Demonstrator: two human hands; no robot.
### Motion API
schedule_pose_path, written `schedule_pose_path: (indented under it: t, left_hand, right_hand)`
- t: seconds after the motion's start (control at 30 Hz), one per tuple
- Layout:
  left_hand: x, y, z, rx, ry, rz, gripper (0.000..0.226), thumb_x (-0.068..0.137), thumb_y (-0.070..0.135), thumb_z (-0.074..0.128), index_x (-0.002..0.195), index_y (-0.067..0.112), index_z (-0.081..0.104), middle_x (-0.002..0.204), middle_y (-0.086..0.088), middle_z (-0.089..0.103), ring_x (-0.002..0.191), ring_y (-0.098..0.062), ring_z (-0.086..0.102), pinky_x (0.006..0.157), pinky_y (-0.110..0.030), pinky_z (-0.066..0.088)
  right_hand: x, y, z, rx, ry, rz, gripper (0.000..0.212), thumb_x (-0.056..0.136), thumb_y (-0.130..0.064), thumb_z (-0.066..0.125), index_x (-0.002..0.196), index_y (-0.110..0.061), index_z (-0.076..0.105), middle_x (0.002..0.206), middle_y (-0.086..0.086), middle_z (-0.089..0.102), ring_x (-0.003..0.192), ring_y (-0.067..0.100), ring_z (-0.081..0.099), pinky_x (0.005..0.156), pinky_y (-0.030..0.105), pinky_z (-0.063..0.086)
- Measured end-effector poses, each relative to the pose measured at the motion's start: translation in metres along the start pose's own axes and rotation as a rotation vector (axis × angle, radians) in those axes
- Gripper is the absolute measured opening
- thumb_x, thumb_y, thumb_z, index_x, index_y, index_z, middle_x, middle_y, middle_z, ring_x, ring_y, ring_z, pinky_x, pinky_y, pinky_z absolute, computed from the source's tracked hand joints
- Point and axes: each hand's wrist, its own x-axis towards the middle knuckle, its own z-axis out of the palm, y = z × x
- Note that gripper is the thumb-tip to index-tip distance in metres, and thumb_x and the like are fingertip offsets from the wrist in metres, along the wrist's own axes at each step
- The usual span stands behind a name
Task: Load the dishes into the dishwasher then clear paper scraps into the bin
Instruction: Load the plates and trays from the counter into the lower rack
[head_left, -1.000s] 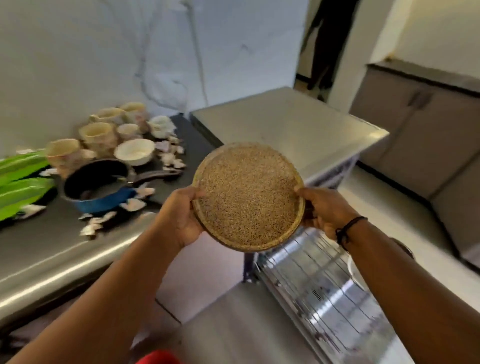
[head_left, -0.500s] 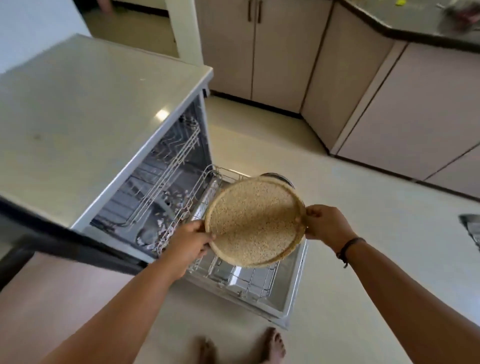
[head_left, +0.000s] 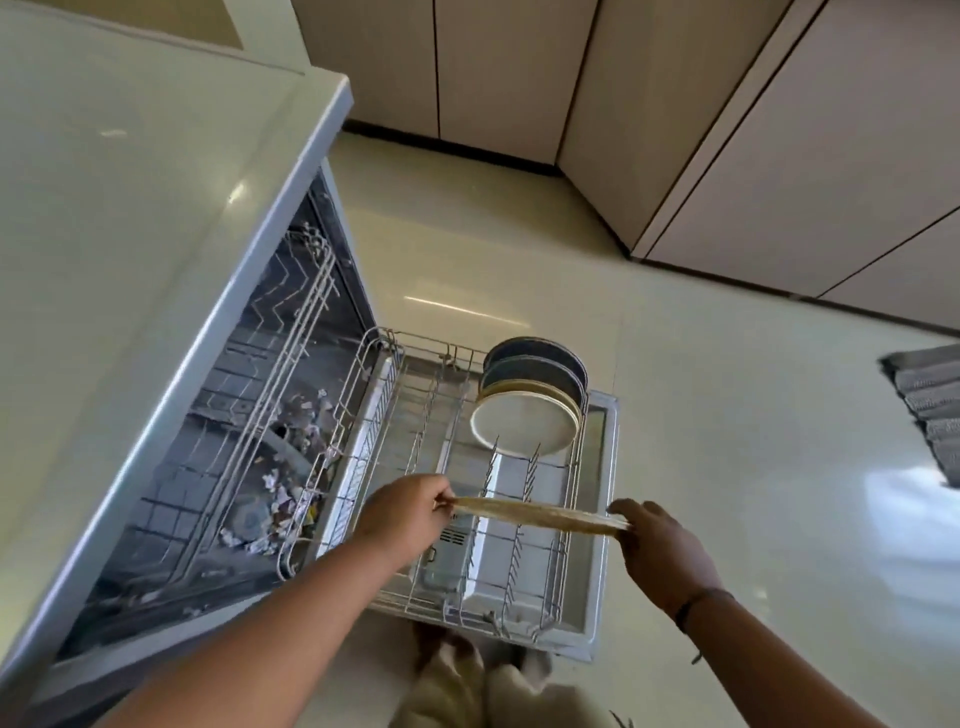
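Observation:
I hold a speckled tan plate (head_left: 540, 514) edge-on over the pulled-out lower rack (head_left: 415, 447) of the open dishwasher (head_left: 218, 467). My left hand (head_left: 402, 514) pinches its left rim and my right hand (head_left: 660, 551) grips its right rim. Three plates (head_left: 530, 410), two dark and one cream, stand upright in the rack's far right corner. Paper scraps (head_left: 291, 467) lie inside the dishwasher tub.
The dishwasher's grey top (head_left: 130, 218) fills the left side. Beige cabinets (head_left: 779, 130) line the back and right. A grey mat (head_left: 930, 395) lies on the pale floor at the right edge. My feet (head_left: 483, 660) stand by the open door.
I turned from the counter to the dishwasher and lowered the plate over the rack. It has tipped from facing me to edge-on. Both hands have kept their hold.

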Motion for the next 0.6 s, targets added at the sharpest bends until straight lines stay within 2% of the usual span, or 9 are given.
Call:
schedule_pose_path:
  t: [0.1, 0.27, 0.4, 0.5, 0.6]
  left_hand:
    - [0.024, -0.011, -0.004, 0.013, 0.014, -0.023, 0.003, 0.090, 0.026, 0.062, 0.091, 0.028, 0.063, 0.083, 0.012, 0.064, 0.061, -0.004, 0.056, 0.047, -0.021, 0.032]
    - [0.106, -0.032, 0.021, -0.030, 0.034, -0.067, 0.004, 0.090, 0.026, 0.062, 0.089, 0.027, 0.065, 0.073, 0.004, 0.066, 0.058, -0.019, 0.060, 0.048, -0.022, 0.035]
    - [0.164, -0.042, 0.042, -0.100, 0.092, -0.087, 0.007, 0.089, 0.030, 0.065, 0.092, 0.023, 0.065, 0.076, 0.003, 0.066, 0.060, -0.021, 0.060, 0.053, -0.026, 0.042]
    - [0.202, -0.051, 0.058, -0.123, 0.132, -0.127, 0.011, 0.087, 0.031, 0.068, 0.094, 0.022, 0.066, 0.081, 0.005, 0.065, 0.070, -0.021, 0.062, 0.063, -0.032, 0.049]
    - [0.227, -0.061, 0.070, -0.123, 0.152, -0.141, 0.014, 0.084, 0.032, 0.070, 0.094, 0.022, 0.068, 0.082, 0.006, 0.064, 0.076, -0.021, 0.061, 0.068, -0.031, 0.050]
  right_hand:
    - [0.019, -0.011, 0.010, -0.012, -0.038, 0.014, 0.030, 0.097, -0.024, 0.046, 0.124, -0.032, 0.055, 0.107, -0.001, 0.062, 0.090, 0.027, 0.064, 0.071, 0.033, 0.049]
    - [0.106, 0.003, 0.046, 0.058, -0.037, 0.098, 0.026, 0.095, -0.019, 0.046, 0.115, -0.025, 0.061, 0.107, 0.011, 0.068, 0.097, 0.034, 0.063, 0.077, 0.034, 0.048]
    - [0.173, 0.015, 0.067, 0.099, 0.027, 0.113, 0.024, 0.094, -0.017, 0.046, 0.112, -0.016, 0.063, 0.106, 0.021, 0.067, 0.097, 0.041, 0.062, 0.077, 0.038, 0.048]
    - [0.210, 0.023, 0.083, 0.076, 0.049, 0.116, 0.025, 0.094, -0.017, 0.044, 0.111, -0.017, 0.063, 0.102, 0.020, 0.067, 0.093, 0.039, 0.062, 0.070, 0.033, 0.043]
    - [0.229, 0.029, 0.095, 0.050, 0.036, 0.117, 0.023, 0.095, -0.018, 0.041, 0.107, -0.019, 0.062, 0.097, 0.016, 0.066, 0.085, 0.035, 0.061, 0.067, 0.030, 0.039]
